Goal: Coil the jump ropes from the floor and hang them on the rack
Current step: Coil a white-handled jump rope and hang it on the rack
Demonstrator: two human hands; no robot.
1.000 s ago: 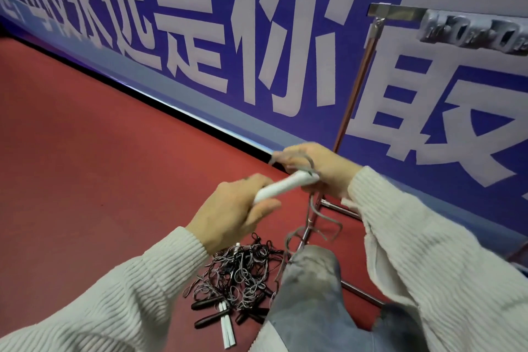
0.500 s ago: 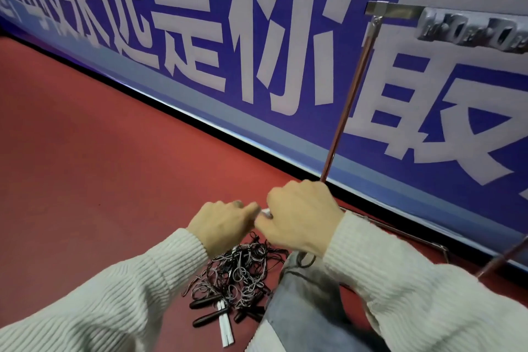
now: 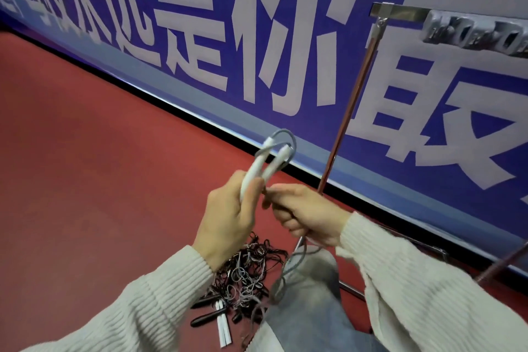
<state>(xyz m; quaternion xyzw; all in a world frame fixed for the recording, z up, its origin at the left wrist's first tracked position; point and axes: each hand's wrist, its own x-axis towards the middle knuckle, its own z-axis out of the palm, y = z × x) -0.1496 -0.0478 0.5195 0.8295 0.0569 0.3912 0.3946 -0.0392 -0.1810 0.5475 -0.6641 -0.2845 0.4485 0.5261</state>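
Note:
My left hand point(image 3: 228, 220) grips two white jump rope handles point(image 3: 263, 164) that point up and away, with a grey cord loop point(image 3: 283, 137) arching between their tips. My right hand point(image 3: 305, 211) is curled round the grey cord point(image 3: 294, 263) just right of the handles; the cord trails down across my knee. A tangled pile of jump ropes point(image 3: 245, 274) with black and white handles lies on the red floor below my hands. The metal rack point(image 3: 400, 13) stands at the right, its post point(image 3: 348, 111) slanting down behind my right hand.
A blue banner wall point(image 3: 257, 51) with big white characters runs behind the rack. Grey hooks point(image 3: 471, 34) sit on the rack's top bar. The rack's base bars point(image 3: 434, 248) lie on the red floor point(image 3: 85, 166) by my knee point(image 3: 308, 317).
My hands have come apart and risen. The left hand now holds both white handles upright with the cord looped above, and the right hand has shifted down onto the cord.

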